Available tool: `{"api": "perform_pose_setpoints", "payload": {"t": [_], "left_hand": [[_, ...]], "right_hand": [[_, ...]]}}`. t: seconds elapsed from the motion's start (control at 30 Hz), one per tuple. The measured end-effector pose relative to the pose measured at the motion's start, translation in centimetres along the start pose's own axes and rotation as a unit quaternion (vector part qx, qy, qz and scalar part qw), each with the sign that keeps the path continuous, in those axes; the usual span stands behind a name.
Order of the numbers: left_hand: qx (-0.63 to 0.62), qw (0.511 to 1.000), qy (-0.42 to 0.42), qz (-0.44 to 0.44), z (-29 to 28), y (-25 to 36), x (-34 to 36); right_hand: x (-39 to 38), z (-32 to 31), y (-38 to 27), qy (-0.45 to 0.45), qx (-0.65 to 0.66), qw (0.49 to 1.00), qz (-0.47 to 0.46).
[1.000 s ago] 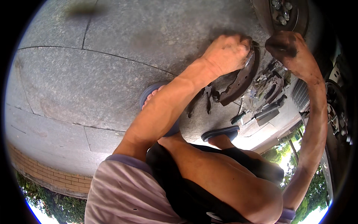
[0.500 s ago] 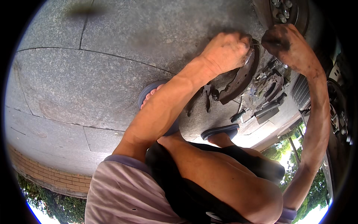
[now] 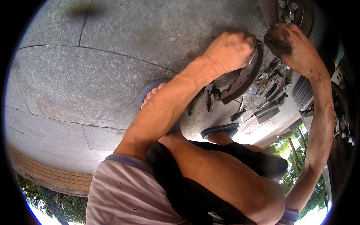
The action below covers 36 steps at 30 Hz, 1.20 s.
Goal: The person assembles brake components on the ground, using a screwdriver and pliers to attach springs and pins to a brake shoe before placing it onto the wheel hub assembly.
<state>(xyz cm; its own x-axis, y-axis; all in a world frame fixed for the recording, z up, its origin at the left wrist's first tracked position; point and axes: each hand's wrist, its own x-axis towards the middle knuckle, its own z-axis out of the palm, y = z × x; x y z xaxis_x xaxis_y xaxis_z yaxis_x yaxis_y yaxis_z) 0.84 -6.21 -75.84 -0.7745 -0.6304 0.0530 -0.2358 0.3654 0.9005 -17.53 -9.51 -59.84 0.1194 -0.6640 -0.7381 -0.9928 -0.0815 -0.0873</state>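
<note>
My left hand [image 3: 234,52] is closed at the upper end of a curved brown brake shoe [image 3: 239,87], gripping it. My right hand [image 3: 281,43], blackened with grease, is closed just right of it, below a round metal drum-like part [image 3: 303,18] with small fittings. A thin piece shows between the two hands; what my right fingers hold is hidden. Several dark metal parts [image 3: 212,99] lie left of the shoe, and a heap of small parts [image 3: 273,84] lies to its right.
Tools [image 3: 268,112] with dark handles lie on the grey paving [image 3: 93,86], near my sandalled feet [image 3: 219,133]. A ribbed metal body [image 3: 303,92] and dark machinery [image 3: 339,120] stand at the right. A low brick edge [image 3: 52,172] with greenery runs along the lower left.
My right hand and forearm have moved a little upward and to the left at the hand. My left hand has shifted only slightly upward.
</note>
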Motion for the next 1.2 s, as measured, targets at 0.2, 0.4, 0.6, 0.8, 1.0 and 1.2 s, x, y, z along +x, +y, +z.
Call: {"api": "perform_pose_setpoints", "payload": {"t": [0.2, 0.4, 0.6, 0.8, 1.0, 1.2], "left_hand": [[-0.008, 1.0, 0.021, 0.018, 0.2, -0.3, -0.1], [-0.002, 1.0, -0.001, -0.007, -0.3, -0.2, -0.2], [-0.025, 1.0, 0.004, -0.009, -0.2, 0.0, -0.1], [-0.005, 1.0, 0.02, 0.013, -0.2, -0.4, -0.2], [-0.014, 0.997, -0.055, -0.051, -0.9, 0.4, 0.3], [-0.02, 1.0, 0.0, 0.001, 1.0, -0.6, -0.3]], "right_hand": [[0.3, 0.8, 2.6, -0.009, 0.002, 0.998, -0.055], [0.3, 0.5, 1.1, -0.024, 0.018, 0.999, 0.009], [0.6, 0.5, 1.5, -0.033, -0.004, 0.999, -0.032], [2.3, -0.5, -1.2, -0.048, -0.006, 0.997, -0.061], [3.4, -1.3, -3.0, -0.208, -0.114, 0.971, -0.022], [0.9, 0.4, -2.4, -0.059, -0.103, 0.985, -0.125]]}}
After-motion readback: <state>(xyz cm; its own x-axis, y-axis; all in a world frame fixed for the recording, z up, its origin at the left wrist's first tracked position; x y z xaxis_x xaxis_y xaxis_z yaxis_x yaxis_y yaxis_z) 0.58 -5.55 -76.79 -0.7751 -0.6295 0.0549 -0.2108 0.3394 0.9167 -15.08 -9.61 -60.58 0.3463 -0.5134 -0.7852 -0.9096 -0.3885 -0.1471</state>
